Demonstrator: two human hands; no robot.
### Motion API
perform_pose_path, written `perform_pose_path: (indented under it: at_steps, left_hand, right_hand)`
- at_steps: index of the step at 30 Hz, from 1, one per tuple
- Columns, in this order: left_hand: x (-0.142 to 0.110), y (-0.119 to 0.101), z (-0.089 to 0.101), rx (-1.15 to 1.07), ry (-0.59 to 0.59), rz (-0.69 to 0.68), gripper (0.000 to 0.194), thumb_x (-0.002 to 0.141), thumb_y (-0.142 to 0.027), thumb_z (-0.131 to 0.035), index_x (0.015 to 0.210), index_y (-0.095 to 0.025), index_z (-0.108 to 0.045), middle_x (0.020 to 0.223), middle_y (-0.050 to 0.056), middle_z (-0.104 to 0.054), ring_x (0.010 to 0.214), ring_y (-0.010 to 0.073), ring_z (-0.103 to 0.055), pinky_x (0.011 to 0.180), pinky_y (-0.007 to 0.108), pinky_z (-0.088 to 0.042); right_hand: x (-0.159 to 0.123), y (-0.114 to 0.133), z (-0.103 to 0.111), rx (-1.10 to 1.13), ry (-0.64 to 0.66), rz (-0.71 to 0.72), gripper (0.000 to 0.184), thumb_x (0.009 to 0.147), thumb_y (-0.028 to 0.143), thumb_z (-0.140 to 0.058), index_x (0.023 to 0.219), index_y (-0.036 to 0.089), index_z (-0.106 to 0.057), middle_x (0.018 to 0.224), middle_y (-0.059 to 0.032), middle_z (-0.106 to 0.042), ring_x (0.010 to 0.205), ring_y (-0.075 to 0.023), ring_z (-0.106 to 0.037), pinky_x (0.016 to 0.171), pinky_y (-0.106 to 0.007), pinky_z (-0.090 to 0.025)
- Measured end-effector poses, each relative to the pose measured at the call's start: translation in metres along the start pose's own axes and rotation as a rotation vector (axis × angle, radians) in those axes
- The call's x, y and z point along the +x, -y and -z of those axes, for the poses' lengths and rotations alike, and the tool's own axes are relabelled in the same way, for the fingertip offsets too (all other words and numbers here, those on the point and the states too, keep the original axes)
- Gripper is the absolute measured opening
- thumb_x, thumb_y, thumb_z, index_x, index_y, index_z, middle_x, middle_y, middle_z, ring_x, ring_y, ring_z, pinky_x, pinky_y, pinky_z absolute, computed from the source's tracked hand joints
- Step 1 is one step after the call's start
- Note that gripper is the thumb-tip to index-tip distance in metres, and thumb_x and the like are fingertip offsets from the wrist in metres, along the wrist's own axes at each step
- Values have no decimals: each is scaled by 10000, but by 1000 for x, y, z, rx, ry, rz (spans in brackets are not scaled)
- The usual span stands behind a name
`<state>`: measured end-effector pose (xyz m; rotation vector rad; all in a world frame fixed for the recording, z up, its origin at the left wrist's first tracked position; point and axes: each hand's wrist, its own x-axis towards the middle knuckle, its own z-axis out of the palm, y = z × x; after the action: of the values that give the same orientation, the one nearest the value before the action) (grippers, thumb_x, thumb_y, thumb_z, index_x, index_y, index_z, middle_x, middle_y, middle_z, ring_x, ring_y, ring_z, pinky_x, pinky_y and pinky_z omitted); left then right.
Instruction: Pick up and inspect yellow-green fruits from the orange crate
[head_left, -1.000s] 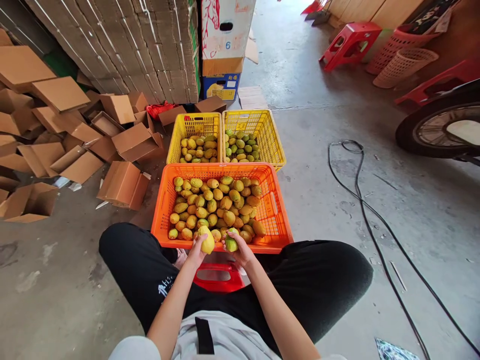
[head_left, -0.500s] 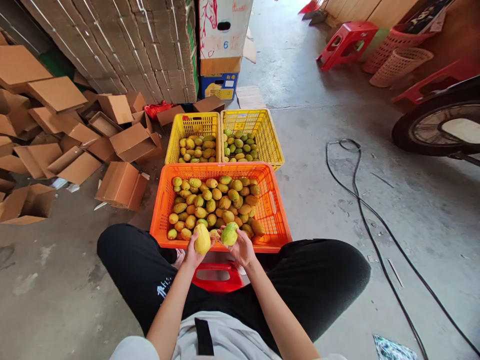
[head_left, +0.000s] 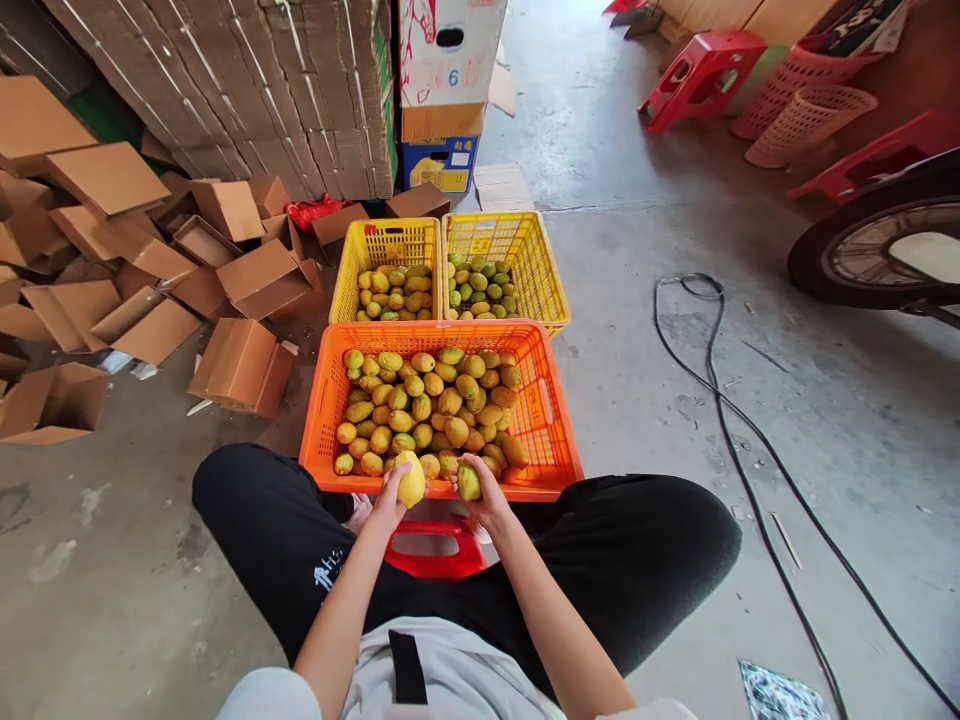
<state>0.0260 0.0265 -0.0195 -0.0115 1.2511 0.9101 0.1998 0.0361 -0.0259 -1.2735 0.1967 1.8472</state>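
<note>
My left hand (head_left: 391, 498) is closed around a plump, pale-yellow oval fruit (head_left: 412, 480). A smaller yellow-green fruit (head_left: 469, 483) sits in my right hand (head_left: 489, 498), whose fingers wrap its side. Both hands are held a little apart over the near rim of an orange plastic crate (head_left: 553, 440). Many oval yellow, green and brownish fruits (head_left: 421, 408) fill much of that crate. Their exact kind I cannot tell.
Behind the orange crate stand a left yellow crate (head_left: 346, 270) and a right yellow crate (head_left: 546, 270), both holding fruit. Cardboard boxes (head_left: 240, 365) lie heaped at left. A red stool (head_left: 439, 568) is between my legs. A black cable (head_left: 750, 440) and a wheel (head_left: 862, 250) are at right.
My right hand has turned its fruit and moved slightly right, away from the left. The yellow fruit in my left hand has shifted a little right and tilted. Both fruits stay held.
</note>
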Motion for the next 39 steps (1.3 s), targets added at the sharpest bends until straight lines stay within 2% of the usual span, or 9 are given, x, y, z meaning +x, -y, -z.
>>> perform_pose_path:
  at_steps: [5,12,16,20,23,26,30,33,39]
  left_hand:
    - [1,-2,-2,-140,-4,40,391,916,-367,-694,1219,-122,-655,932,121,-774,841,273,-778,805,401,-645]
    - [-2,-8,-5,-360,-34,-55,356,987,-316,-593,1310,-177,-653,1047,100,-788,1014,272,-780,945,426,-638]
    - [-4,-10,-7,-395,-57,-65,354,973,-332,-660,1295,-184,-657,1039,99,-777,935,250,-777,964,421,-635]
    - [-6,-7,-8,-355,-80,-22,329,920,-247,-731,1235,-177,-662,981,67,-759,869,223,-767,939,402,-648]
    - [-7,-4,-7,-283,9,34,309,910,-234,-726,1201,-161,-649,978,82,-767,907,235,-779,922,397,-651]
    - [-7,-3,-5,-200,79,66,263,928,-290,-705,1141,-147,-649,905,89,-767,787,213,-770,843,374,-662]
    - [-4,-3,-3,-134,32,88,223,918,-308,-732,1048,-149,-645,815,70,-744,668,176,-727,716,314,-649]
    - [-2,-3,-3,-122,0,93,244,904,-316,-759,1031,-142,-645,818,82,-745,680,182,-729,678,306,-641]
    - [-3,-4,-2,-234,13,83,330,934,-391,-638,1119,-121,-679,891,125,-760,816,276,-771,797,451,-655]
  right_hand:
    - [-6,5,-1,73,82,52,224,819,376,-773,918,214,-655,699,-22,-722,614,-187,-710,548,-277,-608]
    - [-8,7,1,123,233,77,371,802,377,-659,1114,187,-721,911,-103,-795,949,-327,-775,763,-461,-654]
    - [-9,7,0,108,318,105,362,780,386,-729,1096,210,-730,970,-93,-797,980,-317,-763,780,-445,-647]
    - [-12,6,1,101,356,122,395,728,447,-836,1026,210,-730,916,-72,-776,843,-253,-745,664,-346,-624]
    - [-12,4,2,79,354,58,396,692,415,-876,993,214,-715,858,-41,-747,688,-168,-678,555,-258,-565]
    - [-8,0,3,-29,318,19,336,698,370,-870,925,208,-683,798,-23,-718,602,-128,-617,484,-214,-502]
    - [0,-6,2,-175,181,79,264,726,337,-840,804,191,-635,693,-24,-691,528,-134,-595,413,-213,-455]
    - [3,-5,2,-133,75,83,237,774,334,-812,785,203,-615,646,-21,-679,497,-138,-596,404,-218,-475]
    - [-2,3,-1,41,47,42,229,869,428,-675,863,199,-660,692,-42,-715,554,-170,-668,464,-246,-549]
